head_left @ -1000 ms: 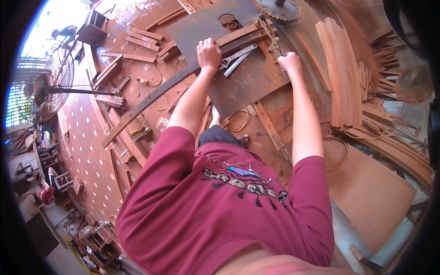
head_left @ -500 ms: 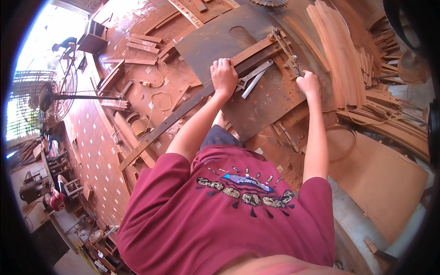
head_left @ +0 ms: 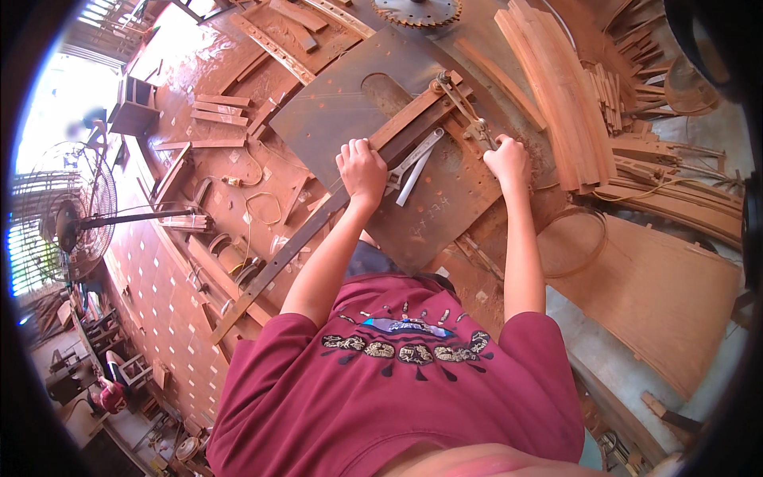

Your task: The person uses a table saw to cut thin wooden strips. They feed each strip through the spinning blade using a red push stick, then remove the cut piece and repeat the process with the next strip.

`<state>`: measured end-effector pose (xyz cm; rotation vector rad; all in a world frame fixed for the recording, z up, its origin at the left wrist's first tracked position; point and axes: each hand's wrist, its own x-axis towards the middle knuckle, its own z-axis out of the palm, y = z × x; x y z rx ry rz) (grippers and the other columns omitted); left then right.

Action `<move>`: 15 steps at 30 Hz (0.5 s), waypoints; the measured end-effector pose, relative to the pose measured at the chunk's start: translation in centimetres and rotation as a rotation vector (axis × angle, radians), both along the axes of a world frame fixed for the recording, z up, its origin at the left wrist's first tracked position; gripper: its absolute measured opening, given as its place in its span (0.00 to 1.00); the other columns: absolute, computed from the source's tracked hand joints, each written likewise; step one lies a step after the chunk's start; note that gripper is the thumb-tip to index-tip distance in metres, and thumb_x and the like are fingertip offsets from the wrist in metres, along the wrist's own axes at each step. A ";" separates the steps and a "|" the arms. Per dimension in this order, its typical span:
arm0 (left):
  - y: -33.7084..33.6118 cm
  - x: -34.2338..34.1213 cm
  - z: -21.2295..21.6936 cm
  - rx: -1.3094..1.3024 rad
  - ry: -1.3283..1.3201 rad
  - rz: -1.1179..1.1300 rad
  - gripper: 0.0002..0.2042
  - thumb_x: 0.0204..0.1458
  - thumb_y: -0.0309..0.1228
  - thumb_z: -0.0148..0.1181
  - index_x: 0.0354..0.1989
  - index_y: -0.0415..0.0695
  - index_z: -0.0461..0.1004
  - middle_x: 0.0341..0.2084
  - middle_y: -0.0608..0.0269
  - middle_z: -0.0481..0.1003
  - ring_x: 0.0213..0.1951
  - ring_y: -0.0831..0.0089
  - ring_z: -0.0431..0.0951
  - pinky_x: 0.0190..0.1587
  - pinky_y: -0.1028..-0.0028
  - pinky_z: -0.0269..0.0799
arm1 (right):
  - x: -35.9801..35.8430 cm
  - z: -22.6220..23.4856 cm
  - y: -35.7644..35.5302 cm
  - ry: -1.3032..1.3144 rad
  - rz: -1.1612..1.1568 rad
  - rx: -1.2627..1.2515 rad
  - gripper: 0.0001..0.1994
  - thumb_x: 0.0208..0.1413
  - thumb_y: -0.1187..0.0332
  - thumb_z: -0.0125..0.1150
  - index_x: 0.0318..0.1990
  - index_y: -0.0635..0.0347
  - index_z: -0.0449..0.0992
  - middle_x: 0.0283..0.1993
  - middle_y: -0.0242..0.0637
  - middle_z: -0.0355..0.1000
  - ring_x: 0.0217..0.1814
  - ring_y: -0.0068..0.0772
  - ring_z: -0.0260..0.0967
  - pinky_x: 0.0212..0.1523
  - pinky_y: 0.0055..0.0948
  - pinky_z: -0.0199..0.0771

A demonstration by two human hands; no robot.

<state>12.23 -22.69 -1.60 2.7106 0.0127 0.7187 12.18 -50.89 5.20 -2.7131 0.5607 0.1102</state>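
Note:
My left hand (head_left: 363, 170) is closed round a long wooden bar (head_left: 300, 235) that slants across a dark metal table plate (head_left: 314, 131). Fixed at the bar's far end is a metal lever clamp (head_left: 465, 103), and my right hand (head_left: 509, 163) closes on its near end. A reddish wooden strip (head_left: 413, 114) lies along the bar beyond my left hand. Between my hands, an adjustable wrench (head_left: 421, 156) and a pale flat bar (head_left: 412, 181) rest on the plate. The plate has a slot (head_left: 385, 91) beyond the strip.
A toothed circular saw blade (head_left: 417, 11) lies at the far edge. Long curved boards (head_left: 560, 95) are stacked on the right, above a brown sheet (head_left: 644, 290). At left stand a fan (head_left: 71, 226) and a cable spool (head_left: 232, 258). Offcuts (head_left: 218, 111) litter the tiled floor.
The view has shifted, so the plate and both hands sit further left and the saw blade shows more fully. Both hands keep their places on the bar and the clamp.

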 end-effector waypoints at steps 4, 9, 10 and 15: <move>0.2 0.4 -0.3 0.011 -0.006 -0.001 0.03 0.54 0.26 0.57 0.34 0.41 0.72 0.33 0.58 0.73 0.42 0.58 0.73 0.46 0.61 0.66 | 0.4 0.1 0.3 0.077 0.008 -0.018 0.16 0.44 0.66 0.57 0.40 0.62 0.82 0.41 0.56 0.80 0.47 0.59 0.79 0.50 0.49 0.79; 1.9 3.0 -0.4 -0.006 -0.072 0.003 0.03 0.55 0.26 0.56 0.33 0.41 0.71 0.32 0.58 0.73 0.41 0.58 0.73 0.46 0.61 0.66 | 3.5 -0.9 1.2 0.100 0.058 -0.035 0.22 0.45 0.65 0.55 0.50 0.56 0.81 0.45 0.53 0.80 0.50 0.54 0.79 0.53 0.47 0.78; 2.4 3.8 -0.4 -0.001 -0.078 0.007 0.03 0.55 0.26 0.56 0.33 0.41 0.71 0.32 0.58 0.73 0.41 0.58 0.73 0.46 0.61 0.66 | 4.3 -1.2 1.5 0.076 0.073 -0.044 0.25 0.45 0.66 0.55 0.55 0.56 0.80 0.43 0.52 0.81 0.48 0.52 0.80 0.52 0.45 0.78; 6.1 8.6 -0.2 0.011 -0.100 0.025 0.03 0.55 0.27 0.57 0.32 0.41 0.73 0.31 0.57 0.75 0.41 0.57 0.74 0.45 0.60 0.68 | 9.8 -2.5 4.0 0.157 0.031 0.212 0.25 0.46 0.64 0.55 0.54 0.53 0.81 0.52 0.53 0.78 0.57 0.51 0.76 0.59 0.46 0.75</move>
